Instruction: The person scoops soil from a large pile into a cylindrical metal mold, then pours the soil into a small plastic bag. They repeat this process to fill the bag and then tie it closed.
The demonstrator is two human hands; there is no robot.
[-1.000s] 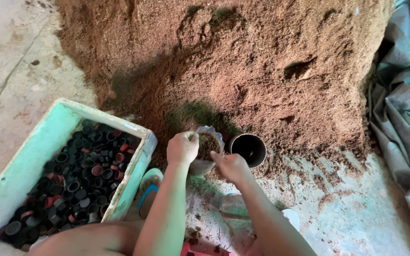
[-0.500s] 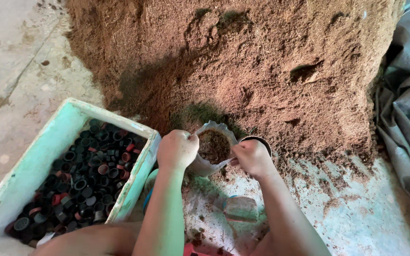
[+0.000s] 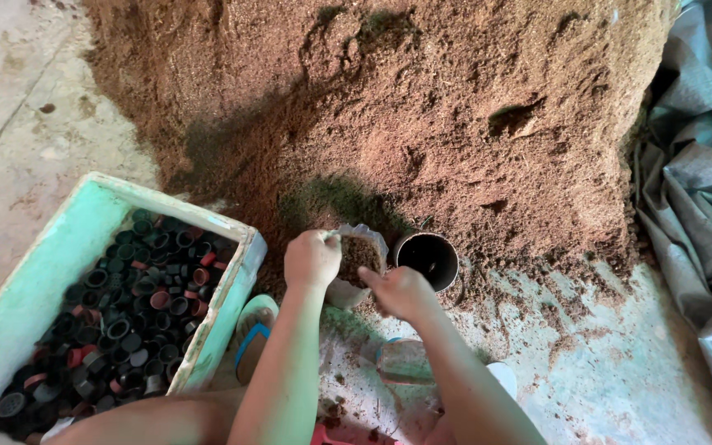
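My left hand [image 3: 311, 258] grips the rim of a small clear plastic bag [image 3: 358, 257] filled with brown soil. My right hand [image 3: 401, 292] rests against the bag's near right side, fingers curled. Just right of the bag a black round pot [image 3: 428, 259] lies on its side at the foot of a large heap of brown soil [image 3: 422, 107], its dark mouth facing me. The bag's lower part is hidden behind my hands.
A pale green box [image 3: 51, 272] at the left holds several small black and red cups. A green sandal [image 3: 250, 338] lies beside it. A clear plastic piece [image 3: 404, 361] lies on the concrete floor under my right arm. Grey tarpaulin [image 3: 702, 214] bunches at the right.
My right hand went to the black pot and came back to the bag's side. The left hand kept hold of the bag, which now shows more soil.
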